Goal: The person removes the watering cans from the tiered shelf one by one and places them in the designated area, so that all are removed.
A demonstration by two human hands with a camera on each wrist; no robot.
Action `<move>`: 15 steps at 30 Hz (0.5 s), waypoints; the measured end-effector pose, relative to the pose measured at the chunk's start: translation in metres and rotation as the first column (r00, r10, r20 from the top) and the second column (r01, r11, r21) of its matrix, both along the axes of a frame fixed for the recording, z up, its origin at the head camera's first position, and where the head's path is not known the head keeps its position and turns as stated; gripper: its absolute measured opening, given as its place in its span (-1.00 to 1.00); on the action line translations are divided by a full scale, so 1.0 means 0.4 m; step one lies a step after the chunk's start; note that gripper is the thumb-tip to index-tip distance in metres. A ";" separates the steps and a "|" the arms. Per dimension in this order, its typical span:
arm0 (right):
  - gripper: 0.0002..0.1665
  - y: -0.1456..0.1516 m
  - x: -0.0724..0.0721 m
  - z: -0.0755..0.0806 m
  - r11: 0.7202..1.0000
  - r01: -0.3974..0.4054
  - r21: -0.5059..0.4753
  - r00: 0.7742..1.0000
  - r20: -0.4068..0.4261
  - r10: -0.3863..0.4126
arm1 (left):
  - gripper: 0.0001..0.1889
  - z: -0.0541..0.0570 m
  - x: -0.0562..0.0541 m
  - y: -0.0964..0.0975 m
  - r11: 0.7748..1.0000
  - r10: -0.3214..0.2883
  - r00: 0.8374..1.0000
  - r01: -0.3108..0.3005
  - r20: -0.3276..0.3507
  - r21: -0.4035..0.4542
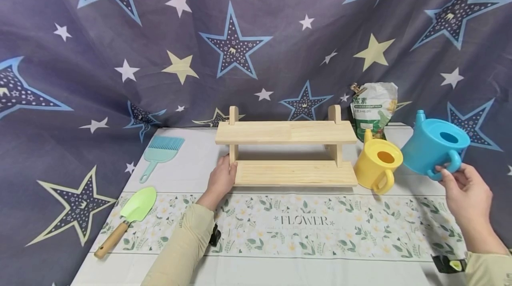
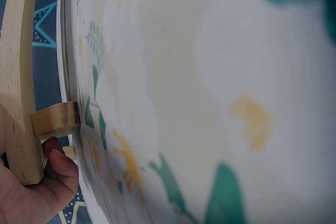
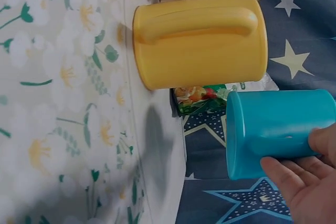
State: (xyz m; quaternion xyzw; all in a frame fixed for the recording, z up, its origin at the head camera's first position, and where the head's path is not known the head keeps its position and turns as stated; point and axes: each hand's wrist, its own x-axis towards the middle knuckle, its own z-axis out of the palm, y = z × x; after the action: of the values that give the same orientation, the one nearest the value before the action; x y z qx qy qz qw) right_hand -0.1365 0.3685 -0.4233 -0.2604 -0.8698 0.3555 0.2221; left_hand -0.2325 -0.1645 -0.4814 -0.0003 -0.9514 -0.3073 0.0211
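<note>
At the right, my right hand [image 1: 470, 195] holds a blue watering can [image 1: 430, 144] by its handle. The right wrist view shows that can [image 3: 275, 124] raised off the table, its shadow falling on the cloth. A yellow watering can [image 1: 370, 164] stands between it and a two-tier wooden plant stand [image 1: 286, 132], with its handle toward the front. My left hand [image 1: 222, 178] grips the left end of the stand's lower board. In the left wrist view, thumb and fingers of the left hand [image 2: 42, 192] curl round the board's end [image 2: 23, 150].
A green-and-white bag [image 1: 374, 108] with a clip leans at the back behind the yellow can. On the left lie a teal hand brush [image 1: 160, 155] and a green trowel [image 1: 128, 217] with a wooden handle. A star-patterned curtain [image 1: 272, 19] hangs along the table's back edge.
</note>
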 end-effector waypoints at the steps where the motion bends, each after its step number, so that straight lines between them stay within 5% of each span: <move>1: -0.53 0.000 0.000 -0.003 1.000 -0.002 -0.004 1.000 0.001 0.002 | -0.45 0.000 0.000 0.000 1.000 0.000 1.000 0.000 0.002 0.000; 15: -0.49 0.007 0.008 -0.043 0.997 -0.070 -0.013 0.996 0.059 0.071 | -0.45 0.002 -0.001 0.000 1.000 0.001 1.000 -0.001 0.017 0.002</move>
State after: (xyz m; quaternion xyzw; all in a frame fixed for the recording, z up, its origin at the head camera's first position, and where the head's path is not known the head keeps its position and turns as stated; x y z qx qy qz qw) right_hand -0.1334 0.3715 -0.4404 -0.2413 -0.8827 0.3598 0.1821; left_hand -0.2330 -0.1645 -0.4808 0.0027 -0.9513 -0.3080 0.0131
